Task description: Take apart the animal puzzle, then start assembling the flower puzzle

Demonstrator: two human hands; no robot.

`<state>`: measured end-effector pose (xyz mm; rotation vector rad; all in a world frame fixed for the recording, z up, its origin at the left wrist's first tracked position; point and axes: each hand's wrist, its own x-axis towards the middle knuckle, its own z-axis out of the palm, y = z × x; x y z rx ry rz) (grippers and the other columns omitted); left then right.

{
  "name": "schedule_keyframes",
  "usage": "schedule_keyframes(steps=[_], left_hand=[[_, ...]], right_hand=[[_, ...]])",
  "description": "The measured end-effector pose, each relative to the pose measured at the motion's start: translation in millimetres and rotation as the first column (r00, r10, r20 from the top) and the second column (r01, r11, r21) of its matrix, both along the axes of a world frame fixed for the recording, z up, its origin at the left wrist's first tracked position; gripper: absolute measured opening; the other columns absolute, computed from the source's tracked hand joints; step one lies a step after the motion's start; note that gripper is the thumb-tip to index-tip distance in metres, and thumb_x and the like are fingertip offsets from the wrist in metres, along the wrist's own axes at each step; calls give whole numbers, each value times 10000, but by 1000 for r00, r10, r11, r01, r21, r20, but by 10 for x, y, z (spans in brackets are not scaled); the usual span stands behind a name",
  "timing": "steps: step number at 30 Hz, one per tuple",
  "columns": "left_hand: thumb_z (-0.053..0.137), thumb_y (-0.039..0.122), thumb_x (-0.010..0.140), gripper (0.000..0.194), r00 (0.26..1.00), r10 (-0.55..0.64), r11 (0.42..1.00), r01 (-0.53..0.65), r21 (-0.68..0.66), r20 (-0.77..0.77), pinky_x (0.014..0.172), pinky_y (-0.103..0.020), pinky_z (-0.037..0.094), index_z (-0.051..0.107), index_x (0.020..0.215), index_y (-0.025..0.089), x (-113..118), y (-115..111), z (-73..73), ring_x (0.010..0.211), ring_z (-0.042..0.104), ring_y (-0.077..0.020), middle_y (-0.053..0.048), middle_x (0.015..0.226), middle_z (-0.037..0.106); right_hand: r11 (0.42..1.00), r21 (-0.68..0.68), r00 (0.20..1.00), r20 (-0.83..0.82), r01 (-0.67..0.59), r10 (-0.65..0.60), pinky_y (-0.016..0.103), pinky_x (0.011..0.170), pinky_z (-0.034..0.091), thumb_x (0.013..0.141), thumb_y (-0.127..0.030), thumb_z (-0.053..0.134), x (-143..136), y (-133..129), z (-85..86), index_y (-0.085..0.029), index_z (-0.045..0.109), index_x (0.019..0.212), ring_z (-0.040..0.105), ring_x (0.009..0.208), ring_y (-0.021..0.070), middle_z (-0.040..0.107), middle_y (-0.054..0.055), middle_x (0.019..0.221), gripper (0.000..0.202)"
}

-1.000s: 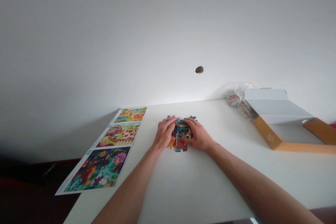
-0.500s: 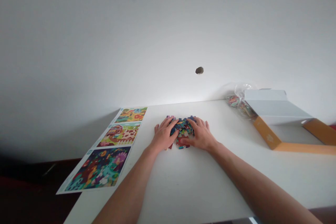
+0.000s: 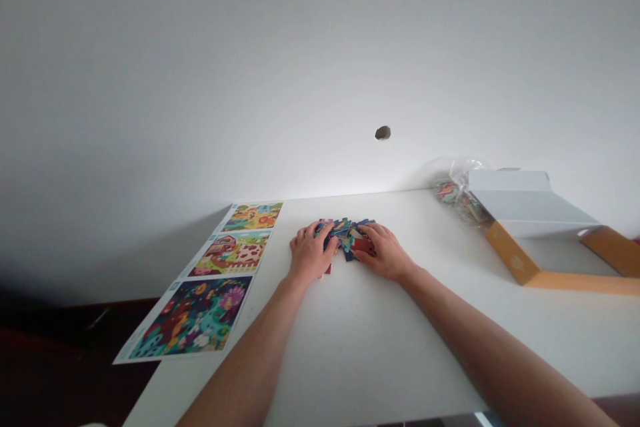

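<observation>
A heap of small jigsaw puzzle pieces (image 3: 345, 233), mostly dark blue, teal and reddish brown, lies on the white table. My left hand (image 3: 311, 252) rests against the heap's left side, its fingers apart and bent over the edge pieces. From the right, my right hand (image 3: 383, 250) lies over the other side of the heap, its fingers also apart and slightly curved. Both hands touch the pieces; neither visibly pinches one. Some pieces are hidden under the fingers. One brownish piece (image 3: 328, 269) sticks out below my left hand.
A printed sheet with three colourful pictures (image 3: 193, 317) lies to the left, overhanging the table's (image 3: 350, 347) left edge. An orange-sided box (image 3: 515, 260) stands open on the right. Behind its left side sits a clear plastic bag (image 3: 463, 177) with colourful pieces. A wall (image 3: 320, 80) with a hole rises behind.
The heap has been shuffled and drawn tighter together. My right hand has moved slightly away from me, with its thumb drawn back. My left hand has shifted slightly left. The view has tilted a little.
</observation>
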<state>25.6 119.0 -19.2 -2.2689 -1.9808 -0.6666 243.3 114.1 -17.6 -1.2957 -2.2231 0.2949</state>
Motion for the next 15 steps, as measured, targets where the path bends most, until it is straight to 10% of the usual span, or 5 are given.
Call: schedule_keyframes(steps=[5,10,15], left_hand=[[359,463,966,420,995,98,994,-98,-53,4,1056,-554,339,578,1299,333,-80,54,-12,1380,336,-334,-61,1496,425],[259,454,990,495,995,79,993,-74,-95,53,1106,-544,298,477,1400,283,3,76,-44,1412,313,-319,-76,1530,379],[255,463,982,543,991,53,991,-36,-130,125,1148,-540,234,412,1450,235,225,60,-79,1438,262,-318,-79,1555,334]], right_hand=[[987,-68,987,64,149,-144,554,1097,265,960,-434,408,-36,-33,18,-182,363,1441,323,1372,313,437,145,1442,544],[877,-52,874,135,477,-467,725,1040,114,842,-753,388,-264,-233,-54,-144,257,1501,209,1388,475,254,250,1526,907],[944,8,932,157,331,-328,656,1076,177,696,-797,553,-387,-277,-76,-191,244,1510,245,1371,457,248,218,1533,1061]])
